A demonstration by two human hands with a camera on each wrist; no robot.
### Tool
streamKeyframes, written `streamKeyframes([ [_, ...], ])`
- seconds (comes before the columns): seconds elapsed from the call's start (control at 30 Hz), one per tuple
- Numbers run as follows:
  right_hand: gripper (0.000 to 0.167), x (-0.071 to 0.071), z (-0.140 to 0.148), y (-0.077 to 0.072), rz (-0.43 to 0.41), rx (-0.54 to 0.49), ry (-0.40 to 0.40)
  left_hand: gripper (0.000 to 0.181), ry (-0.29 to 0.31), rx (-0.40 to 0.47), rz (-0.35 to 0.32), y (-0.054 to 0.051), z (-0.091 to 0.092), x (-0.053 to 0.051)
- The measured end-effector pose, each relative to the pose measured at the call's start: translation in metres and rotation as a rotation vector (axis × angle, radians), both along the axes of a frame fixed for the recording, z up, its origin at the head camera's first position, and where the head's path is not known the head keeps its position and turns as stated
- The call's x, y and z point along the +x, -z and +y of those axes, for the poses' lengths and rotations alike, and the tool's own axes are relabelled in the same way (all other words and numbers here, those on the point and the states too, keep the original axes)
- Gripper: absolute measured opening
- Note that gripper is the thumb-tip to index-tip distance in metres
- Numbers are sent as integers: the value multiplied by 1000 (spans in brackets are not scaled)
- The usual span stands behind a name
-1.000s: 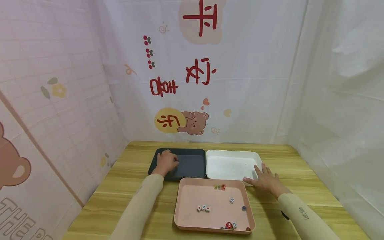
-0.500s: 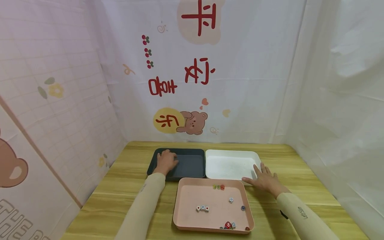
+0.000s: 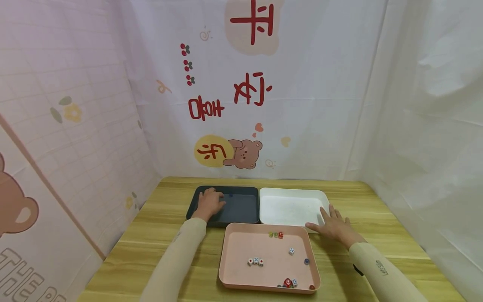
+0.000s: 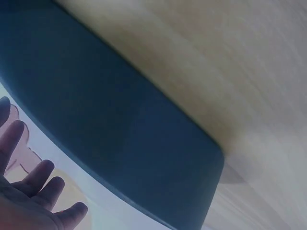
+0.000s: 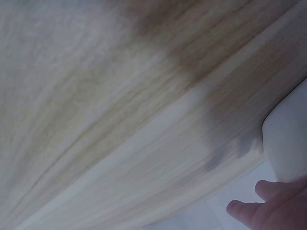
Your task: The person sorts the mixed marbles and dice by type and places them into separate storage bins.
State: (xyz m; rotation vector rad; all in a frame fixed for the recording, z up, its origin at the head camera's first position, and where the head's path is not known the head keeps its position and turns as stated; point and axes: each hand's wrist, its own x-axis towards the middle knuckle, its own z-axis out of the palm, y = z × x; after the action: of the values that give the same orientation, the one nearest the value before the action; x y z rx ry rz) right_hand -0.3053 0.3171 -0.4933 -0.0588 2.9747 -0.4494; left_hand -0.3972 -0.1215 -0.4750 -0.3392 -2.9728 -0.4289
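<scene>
My left hand [image 3: 209,204] is over the left part of a dark navy tray [image 3: 241,212], its fingers loosely spread with nothing seen between them. In the left wrist view, the fingers [image 4: 38,175] extend beyond the tray's outer wall [image 4: 124,124]. A small dark blue piece [image 3: 231,195] shows near the tray's far wall, too small to make out. My right hand [image 3: 333,226] lies with fingers spread at the right front corner of a white tray [image 3: 290,205]; whether it presses the rim cannot be told. Only some of its fingertips [image 5: 242,211] show in the right wrist view.
A pink tray [image 3: 234,247] stands in front of both. Inside are three white dice [image 3: 256,261] in a row, other dice, a red die [image 3: 281,235], green round pieces [image 3: 271,235] and a blue round piece [image 3: 307,261]. Fabric walls enclose the wooden table [image 3: 132,251].
The left hand's fingers have gone from bunched together to loosely spread over the dark tray. The small blue piece now shows in that tray. The right hand has stayed put.
</scene>
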Motion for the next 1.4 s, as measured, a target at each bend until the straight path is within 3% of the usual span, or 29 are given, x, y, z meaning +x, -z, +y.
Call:
streamKeyframes([
  [0.47,112,0,0,0,-2,-16,0,35,211,109,14,-6,5,29],
  [0.77,112,1,0,-1,-4,-19,-1,34,385,169,-19,-13,12,60],
  [1.1,112,2,0,-2,15,17,-14,32,514,146,-33,-11,27,94],
  [1.4,112,1,0,-2,15,20,-12,33,650,56,-3,1,35,115],
])
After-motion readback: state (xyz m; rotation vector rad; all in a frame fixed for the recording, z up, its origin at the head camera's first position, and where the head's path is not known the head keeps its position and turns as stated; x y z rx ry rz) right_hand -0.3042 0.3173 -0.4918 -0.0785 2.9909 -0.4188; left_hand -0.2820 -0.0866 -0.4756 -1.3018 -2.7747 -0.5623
